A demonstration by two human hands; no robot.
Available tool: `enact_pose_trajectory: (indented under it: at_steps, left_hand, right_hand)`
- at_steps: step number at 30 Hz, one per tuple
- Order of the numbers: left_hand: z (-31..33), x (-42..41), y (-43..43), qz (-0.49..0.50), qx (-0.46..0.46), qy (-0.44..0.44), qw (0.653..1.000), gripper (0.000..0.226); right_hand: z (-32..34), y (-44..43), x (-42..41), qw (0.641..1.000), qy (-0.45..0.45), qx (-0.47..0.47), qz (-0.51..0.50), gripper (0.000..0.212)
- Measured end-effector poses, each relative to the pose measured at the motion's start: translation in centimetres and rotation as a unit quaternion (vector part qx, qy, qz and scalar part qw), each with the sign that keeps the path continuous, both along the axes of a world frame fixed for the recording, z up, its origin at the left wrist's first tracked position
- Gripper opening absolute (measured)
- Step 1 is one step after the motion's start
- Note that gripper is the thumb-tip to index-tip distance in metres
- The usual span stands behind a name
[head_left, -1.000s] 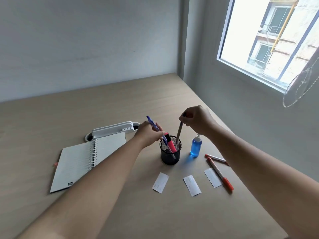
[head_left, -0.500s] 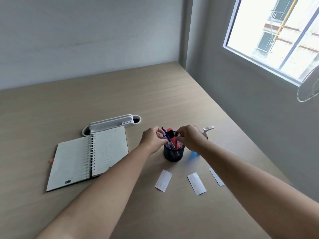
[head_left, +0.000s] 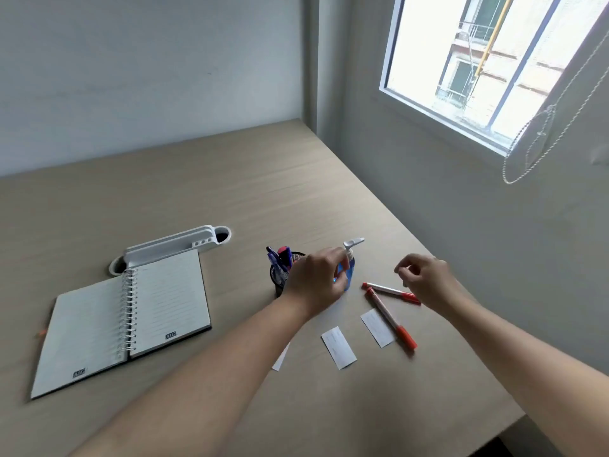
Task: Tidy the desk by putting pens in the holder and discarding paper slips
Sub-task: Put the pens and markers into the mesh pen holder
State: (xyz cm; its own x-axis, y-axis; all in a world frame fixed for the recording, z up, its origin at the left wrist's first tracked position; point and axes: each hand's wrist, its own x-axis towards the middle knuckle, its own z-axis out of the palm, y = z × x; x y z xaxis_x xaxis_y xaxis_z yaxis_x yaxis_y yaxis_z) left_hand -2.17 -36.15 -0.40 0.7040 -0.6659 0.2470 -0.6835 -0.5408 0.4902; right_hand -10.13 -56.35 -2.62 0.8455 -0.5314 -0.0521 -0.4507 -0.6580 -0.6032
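A black mesh pen holder (head_left: 279, 281) stands mid-desk with a blue pen (head_left: 273, 258) and a pink highlighter (head_left: 285, 254) sticking out. My left hand (head_left: 316, 282) hovers just right of the holder with loosely bent fingers and nothing in it, covering part of the holder. My right hand (head_left: 425, 278) hangs empty above the far end of a red-capped pen (head_left: 389, 290). A second red-capped pen (head_left: 390, 318) lies nearer me across a paper slip (head_left: 377, 327). Another slip (head_left: 339, 347) lies to its left. A third slip (head_left: 280, 359) peeks from under my left forearm.
A blue pump bottle (head_left: 350, 270) stands right behind my left hand's fingers. An open spiral notebook (head_left: 125, 318) lies on the left, with a white plastic desk organiser (head_left: 171, 245) behind it. The desk's right edge runs along the wall under a window.
Both hands let go of their pens into the holder and moved right. My left hand now sits by the bottle, and my right hand is over the red pens.
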Motion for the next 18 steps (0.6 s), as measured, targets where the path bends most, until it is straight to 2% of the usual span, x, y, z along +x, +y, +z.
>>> enact_pose_trajectory:
  at_steps: [4,8,13,18]
  left_hand:
    - [-3.0,-1.9,-4.1,-0.069,0.113,0.045,0.99,0.019]
    - [-6.5,-2.4,-7.7,-0.117,0.216,0.051,0.968,0.03]
    - [-9.2,-3.0,-11.2,-0.196,0.317,0.005,0.928,0.032]
    - [-10.2,-3.3,-12.6,-0.242,0.332,-0.041,0.911,0.022]
  right_hand:
    - [-3.3,-4.5,-1.5,0.997,0.068,0.005,-0.034,0.015]
    - [-7.0,-6.1,-2.4,0.991,0.137,0.0,-0.014,0.024]
    - [-10.3,-5.9,-2.4,0.992,0.122,-0.024,0.003,0.032]
    - [-11.2,-6.1,-1.9,0.992,0.106,-0.074,-0.005,0.021]
